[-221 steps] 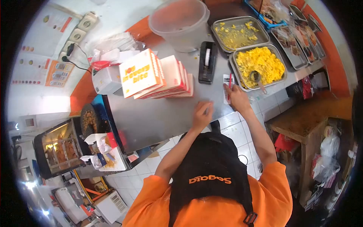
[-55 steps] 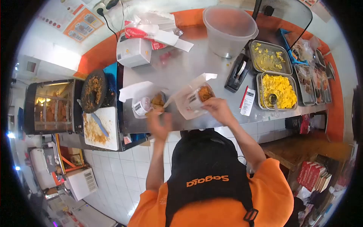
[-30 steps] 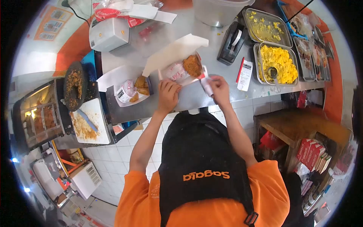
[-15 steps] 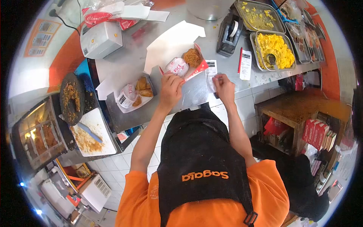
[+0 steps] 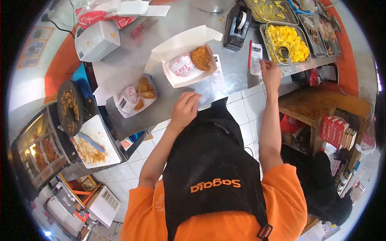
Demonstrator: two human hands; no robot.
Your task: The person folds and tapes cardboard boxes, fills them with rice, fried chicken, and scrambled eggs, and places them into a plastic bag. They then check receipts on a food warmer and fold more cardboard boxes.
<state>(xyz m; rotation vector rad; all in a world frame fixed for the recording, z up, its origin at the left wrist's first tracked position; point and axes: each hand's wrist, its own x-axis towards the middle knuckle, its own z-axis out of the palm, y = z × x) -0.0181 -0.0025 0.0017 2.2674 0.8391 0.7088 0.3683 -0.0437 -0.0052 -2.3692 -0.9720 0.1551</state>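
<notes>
My left hand (image 5: 186, 108) is by the counter's front edge, just below an open paper box (image 5: 181, 85), its fingers bent together; what they hold, if anything, is too small to tell. In that box lie a wrapped rice ball (image 5: 181, 65) and a piece of fried chicken (image 5: 200, 58). A printed slip (image 5: 217, 78) lies against the box's right side. My right hand (image 5: 271, 73) touches the lower right part of another slip with a red edge (image 5: 255, 59), fingers pinched. To the left, a second open box (image 5: 138, 107) holds wrapped rice (image 5: 130, 94) and fried pieces (image 5: 145, 87).
A tape dispenser (image 5: 237, 26) stands behind the slips. Trays of yellow food (image 5: 287, 40) are at the back right. A white printer-like box (image 5: 97, 41) stands at the back left. On the far left are a stone mortar (image 5: 70, 107) and a cutting board with a knife (image 5: 91, 141).
My left hand has let go of the chicken box and drawn back towards me. My right hand has moved right, from the first slip to the red-edged one. The view has shifted slightly.
</notes>
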